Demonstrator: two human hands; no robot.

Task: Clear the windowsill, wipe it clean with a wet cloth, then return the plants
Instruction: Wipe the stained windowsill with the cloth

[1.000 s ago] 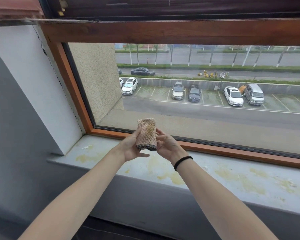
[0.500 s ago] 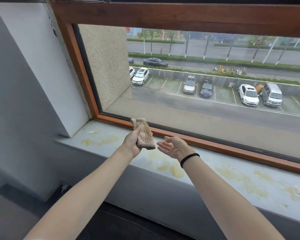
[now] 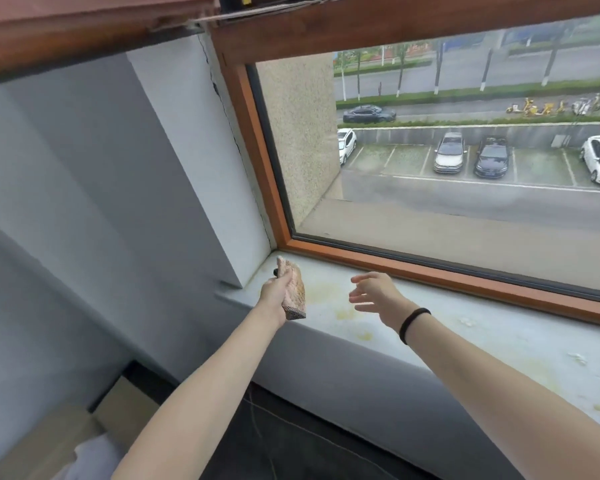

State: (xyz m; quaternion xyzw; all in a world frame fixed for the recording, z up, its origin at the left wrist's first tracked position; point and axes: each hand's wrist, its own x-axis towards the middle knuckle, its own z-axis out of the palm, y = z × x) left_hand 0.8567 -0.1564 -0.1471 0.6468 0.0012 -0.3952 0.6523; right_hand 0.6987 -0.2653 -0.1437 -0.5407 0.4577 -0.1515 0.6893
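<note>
Your left hand (image 3: 275, 289) grips the cloth (image 3: 294, 289), fingers curled round its middle. The cloth is folded into a narrow wad, held roughly upright over the left end of the sill (image 3: 471, 344), near the corner where the sill meets the wall (image 3: 194, 168). Can't tell if its lower end touches the sill. Your right hand (image 3: 374, 292) holds nothing: fingers loose and spread, hovering over the sill right of the cloth, clearly apart from it. There's a black band (image 3: 413, 324) on that wrist. The sill has yellowish stains (image 3: 343, 313) between and below your hands, plus white flecks (image 3: 466, 321) further right. The wooden frame (image 3: 430, 276) runs along the sill's back edge. Parked cars (image 3: 449, 153) show through the glass.
</note>
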